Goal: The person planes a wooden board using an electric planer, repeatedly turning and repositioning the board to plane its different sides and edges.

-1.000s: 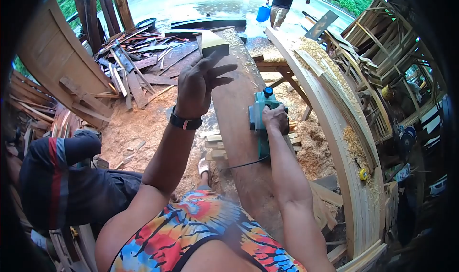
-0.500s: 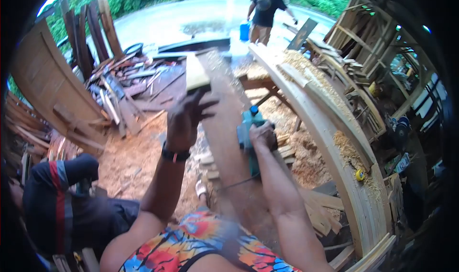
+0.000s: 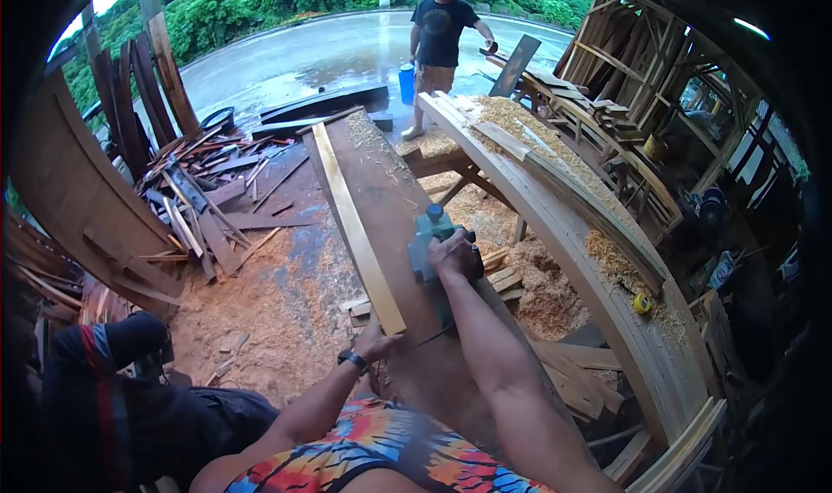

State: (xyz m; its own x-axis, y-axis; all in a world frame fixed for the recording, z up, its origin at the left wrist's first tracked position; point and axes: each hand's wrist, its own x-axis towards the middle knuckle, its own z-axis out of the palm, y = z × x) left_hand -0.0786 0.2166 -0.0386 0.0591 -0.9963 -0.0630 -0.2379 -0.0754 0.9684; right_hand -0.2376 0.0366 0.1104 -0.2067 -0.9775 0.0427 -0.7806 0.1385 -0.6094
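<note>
My right hand (image 3: pixel 454 254) is wrapped round the handle of a green power planer (image 3: pixel 429 243), which rests on a wide brown board (image 3: pixel 381 181). A long, pale wooden strip (image 3: pixel 354 229) lies along the left side of that board. At the strip's near end is my left hand (image 3: pixel 378 341), with a dark watch on the wrist; its fingers are at the end of the strip, partly hidden beneath it. A dark cable runs from the planer towards my left hand.
Curved pale beams (image 3: pixel 572 242) with shavings and a yellow tape measure (image 3: pixel 641 303) stand at the right. A person (image 3: pixel 440 38) stands beyond the board near a blue container (image 3: pixel 406 84). Another person (image 3: pixel 156 398) is at the lower left. Scrap wood (image 3: pixel 204 203) lies left.
My left hand has come down and back to the near end of the pale strip, which now lies flat along the board. The view has tilted up; the far person now stands upright, facing this way.
</note>
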